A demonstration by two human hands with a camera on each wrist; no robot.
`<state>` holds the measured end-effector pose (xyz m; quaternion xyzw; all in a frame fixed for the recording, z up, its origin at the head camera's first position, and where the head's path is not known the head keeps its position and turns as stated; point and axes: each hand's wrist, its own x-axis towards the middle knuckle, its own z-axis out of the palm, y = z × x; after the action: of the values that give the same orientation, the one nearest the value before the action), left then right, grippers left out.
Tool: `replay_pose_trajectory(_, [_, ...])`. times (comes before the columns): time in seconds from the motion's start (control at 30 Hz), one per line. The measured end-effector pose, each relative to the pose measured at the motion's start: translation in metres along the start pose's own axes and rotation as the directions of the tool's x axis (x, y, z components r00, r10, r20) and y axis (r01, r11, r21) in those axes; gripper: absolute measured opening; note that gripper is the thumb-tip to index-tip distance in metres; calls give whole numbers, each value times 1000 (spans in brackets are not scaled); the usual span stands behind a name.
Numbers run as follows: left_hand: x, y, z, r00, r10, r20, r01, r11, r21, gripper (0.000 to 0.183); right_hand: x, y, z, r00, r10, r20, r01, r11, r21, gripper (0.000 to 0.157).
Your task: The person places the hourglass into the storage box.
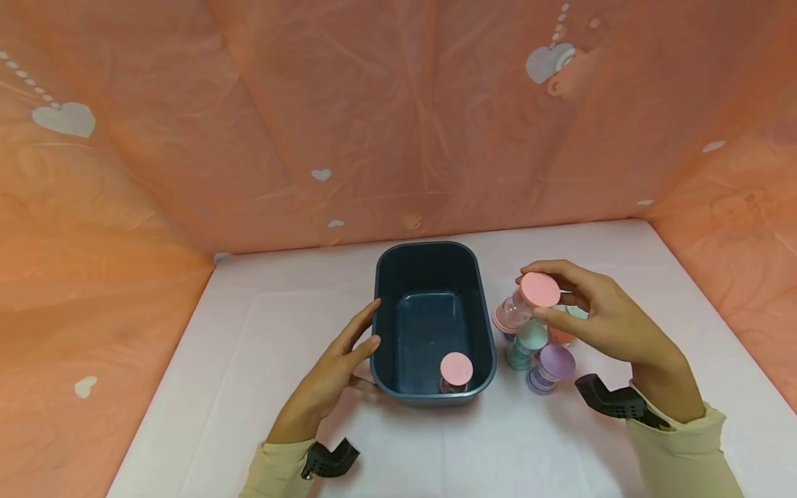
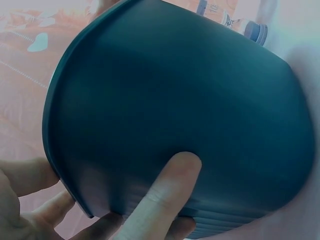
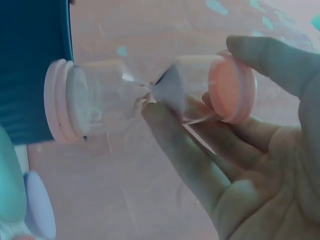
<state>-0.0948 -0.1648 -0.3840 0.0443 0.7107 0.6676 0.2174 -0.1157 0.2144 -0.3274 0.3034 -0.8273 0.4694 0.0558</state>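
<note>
My right hand (image 1: pixel 598 311) holds a pink-capped sand timer (image 1: pixel 540 290) above several others right of the dark blue bin (image 1: pixel 488 332). In the right wrist view, fingers and thumb are around one end of this clear sand timer (image 3: pixel 107 97), tilted almost sideways, with pale sand by its neck. At the bin's left side, my left hand (image 1: pixel 333 373) touches the rim with extended fingers. One digit (image 2: pixel 170 185) lies against the bin's outer wall (image 2: pixel 165 100) in the left wrist view. Another pink-capped sand timer (image 1: pixel 456 370) stands inside the bin, near its front right corner.
Beside the bin stand a mint-green sand timer (image 1: pixel 529 340) and a purple one (image 1: pixel 554 364); others behind them are partly hidden by the right hand. A white cloth (image 1: pixel 261 332) covers the table. Orange sheeting with hearts (image 1: pixel 373 104) rises behind and at the sides.
</note>
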Motion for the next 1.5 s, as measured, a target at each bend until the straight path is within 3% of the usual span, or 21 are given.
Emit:
replay_pose_trajectory(0.27, [-4,1,-6,1000,-10,-12,9,1000,-13,58,9,-13,12,998,-63,-14,62,995,-72,57])
replay_pose_trajectory(0.5, [-5,0,-8,1000,-9,7,9,1000,-18,58,19,-28,28,996,-82,-19,82,997,1,59])
replay_pose_trajectory(0.73, [-5,-1,-10,1000,-24,2,24,999,-36,58,38,-34,79,990,-79,117,66,991,113,50])
replay_pose_trajectory(1.0, [-5,-2,-7,999,-34,3,34,999,-39,57,42,-34,118,960,-30,277,-5,992,124,47])
replay_pose_trajectory(1.13, [-4,0,-8,1000,-26,9,26,999,-32,57,43,-32,123,947,-37,320,39,999,0,47])
replay_pose_trajectory(1.3, [-5,2,-9,1000,-12,12,12,1000,-23,57,44,-32,124,929,6,369,83,971,-225,46])
replay_pose_trajectory(1.5, [-7,6,-8,999,1,40,2,997,-72,66,42,-33,123,906,78,416,63,947,-315,44])
